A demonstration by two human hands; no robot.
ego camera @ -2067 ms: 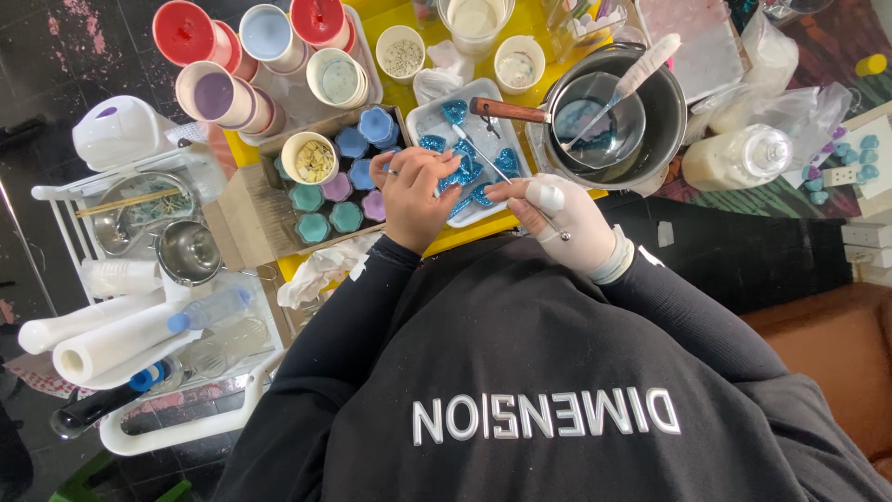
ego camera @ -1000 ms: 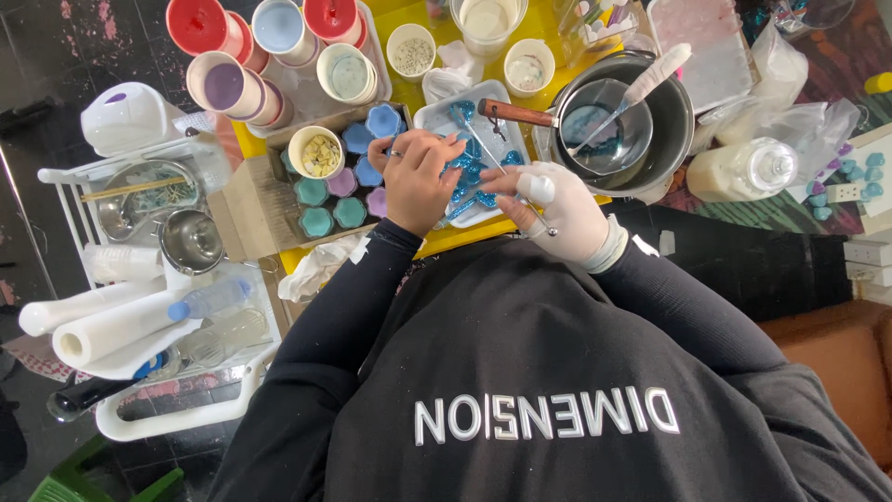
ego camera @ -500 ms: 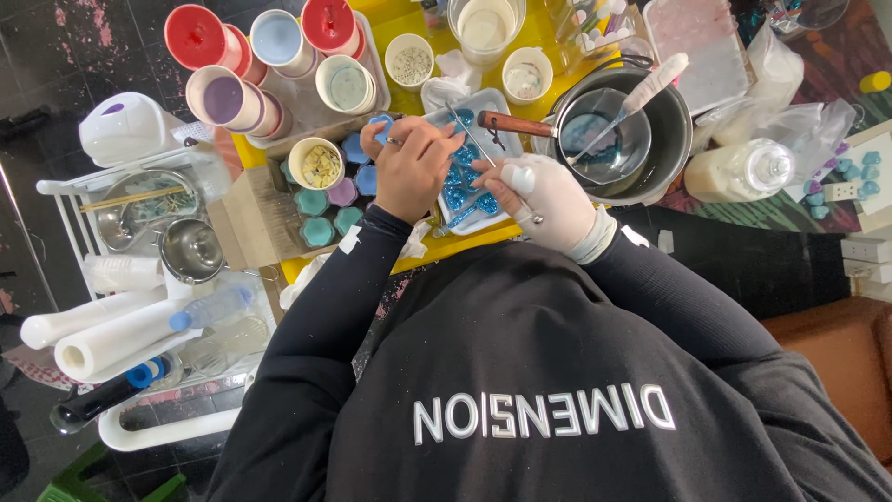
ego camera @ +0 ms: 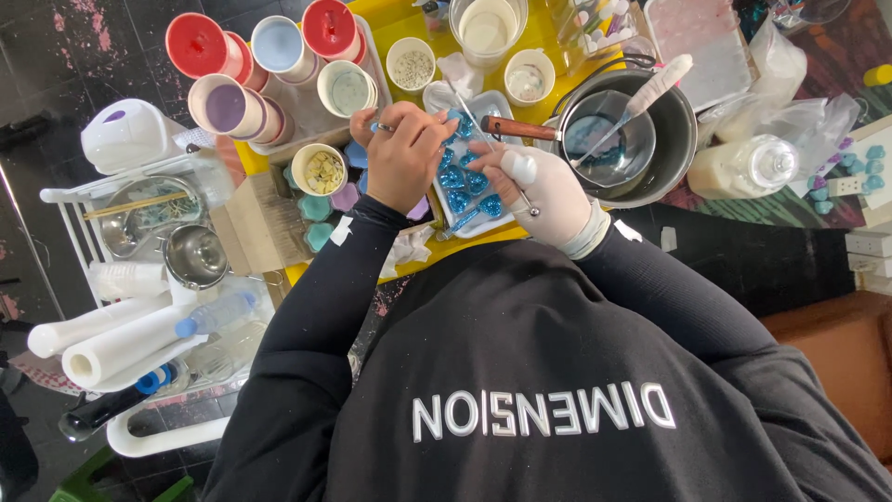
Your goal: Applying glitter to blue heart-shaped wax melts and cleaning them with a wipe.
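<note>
Head view: left hand (ego camera: 401,153), bare, ringed, fingers curled down onto the left edge of the tray (ego camera: 462,216) of blue shapes (ego camera: 457,178), steadying it on the yellow table (ego camera: 400,20). Right hand (ego camera: 544,191), gloved, pinches a thin stick (ego camera: 488,139).

Step, as judged: working the blue shapes with the stick. Next calls for a steady tip.

Stick's long axis runs diagonally, tip toward upper left; the tray lies lengthwise away from the person.

Glossy blue pieces (ego camera: 462,191) in clear plastic tray (ego camera: 444,98); shiny metal pot (ego camera: 671,153); matt black cloth sleeve (ego camera: 316,307).
</note>
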